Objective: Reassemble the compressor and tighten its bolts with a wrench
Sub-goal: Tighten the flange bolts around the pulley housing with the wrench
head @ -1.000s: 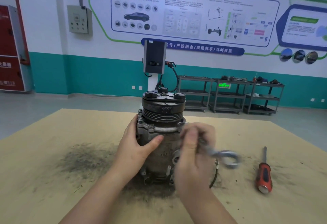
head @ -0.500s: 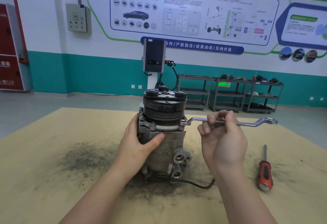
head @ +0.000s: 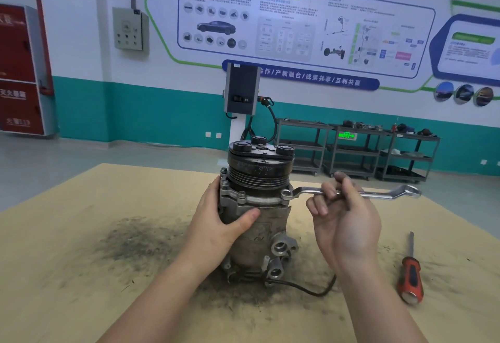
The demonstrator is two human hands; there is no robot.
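Right hand (head: 347, 223) holds the wrench (head: 378, 193) by the middle of its shaft, fingers curled around it, and the ring end sits on a bolt (head: 286, 194) at the right side of the compressor (head: 257, 207). Left hand (head: 224, 220) grips the compressor body from the left, with the thumb pressed on the front. It stands upright on the table (head: 81, 275), in a patch of dark dirt (head: 140, 242), pulley on top. One screwdriver (head: 410, 275) with a red handle lies on the table to the right, well apart from the compressor. Far behind, shelf carts (head: 357, 150) carry small parts, too blurred to name.
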